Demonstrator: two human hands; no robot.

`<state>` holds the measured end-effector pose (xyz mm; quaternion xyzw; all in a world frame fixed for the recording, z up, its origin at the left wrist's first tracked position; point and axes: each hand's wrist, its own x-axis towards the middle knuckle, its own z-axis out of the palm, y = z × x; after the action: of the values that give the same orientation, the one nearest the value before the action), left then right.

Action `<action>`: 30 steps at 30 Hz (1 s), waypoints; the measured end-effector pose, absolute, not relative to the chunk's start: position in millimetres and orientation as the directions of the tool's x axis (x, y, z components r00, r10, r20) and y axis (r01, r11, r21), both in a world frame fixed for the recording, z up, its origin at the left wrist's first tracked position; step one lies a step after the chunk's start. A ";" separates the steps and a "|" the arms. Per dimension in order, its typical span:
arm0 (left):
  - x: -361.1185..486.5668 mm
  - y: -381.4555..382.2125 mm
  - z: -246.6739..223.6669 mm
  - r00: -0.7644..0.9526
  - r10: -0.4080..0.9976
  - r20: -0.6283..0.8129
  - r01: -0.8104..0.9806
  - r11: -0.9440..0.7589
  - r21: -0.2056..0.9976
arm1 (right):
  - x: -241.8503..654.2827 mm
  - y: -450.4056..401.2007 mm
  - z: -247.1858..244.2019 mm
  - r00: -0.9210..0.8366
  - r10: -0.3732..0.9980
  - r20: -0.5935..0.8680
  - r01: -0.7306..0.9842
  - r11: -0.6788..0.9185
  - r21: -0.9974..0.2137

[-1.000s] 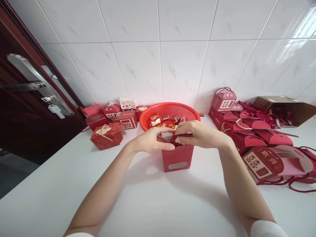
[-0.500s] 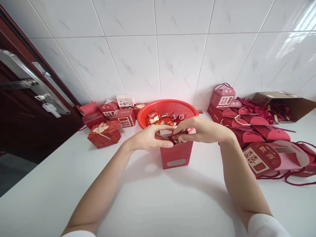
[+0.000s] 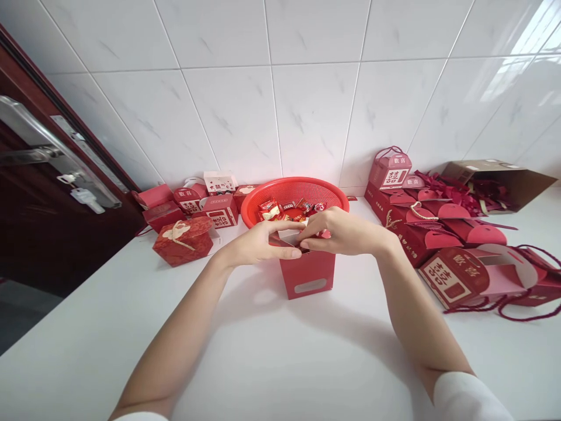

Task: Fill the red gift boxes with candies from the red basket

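A red box (image 3: 307, 273) with an oval window stands upright on the white table, its top open. My left hand (image 3: 265, 242) grips the box's left top edge between thumb and fingers. At the right side of the opening, my right hand (image 3: 335, 233) has its fingertips dipped just inside; what they hold, if anything, is hidden. Directly behind the box sits a red mesh basket (image 3: 302, 186) with wrapped candies (image 3: 270, 209) in it.
Several red gift boxes (image 3: 183, 240) stand at the back left. More red boxes (image 3: 456, 275) and an open cardboard box (image 3: 504, 169) lie on the right. A tiled wall (image 3: 315, 117) rises behind the table; a dark door (image 3: 44, 222) is at the left.
My right hand has shifted left and its fingertips are lower in the box; the dark red packet seen at them before is now mostly out of sight. The view has shifted slightly.
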<state>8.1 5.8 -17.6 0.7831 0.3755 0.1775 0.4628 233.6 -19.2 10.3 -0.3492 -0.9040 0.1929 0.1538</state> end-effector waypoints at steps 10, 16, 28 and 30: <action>7.4 6.9 -19.6 0.679 0.732 -0.048 0.398 -0.313 0.862 | 228.8 -20.7 7.6 -0.650 0.744 0.158 0.615 0.636 -0.466; 8.3 6.1 -19.4 0.666 0.743 -0.061 0.396 -0.283 0.874 | 227.9 -21.5 8.9 -0.627 0.761 0.165 0.649 0.628 -0.430; 10.4 5.0 -19.1 0.675 0.738 0.008 0.414 -0.388 0.824 | 237.3 -25.5 14.1 -0.608 0.712 0.352 0.562 0.699 -0.443; 9.4 5.0 -20.0 0.680 0.733 0.019 0.425 -0.415 0.804 | 241.1 -26.1 15.8 -0.597 0.723 0.347 0.586 0.688 -0.428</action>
<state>9.4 5.0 -20.0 0.8199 0.3529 0.1881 0.4096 241.1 -26.1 15.8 -0.3706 -0.8831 0.1359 0.2537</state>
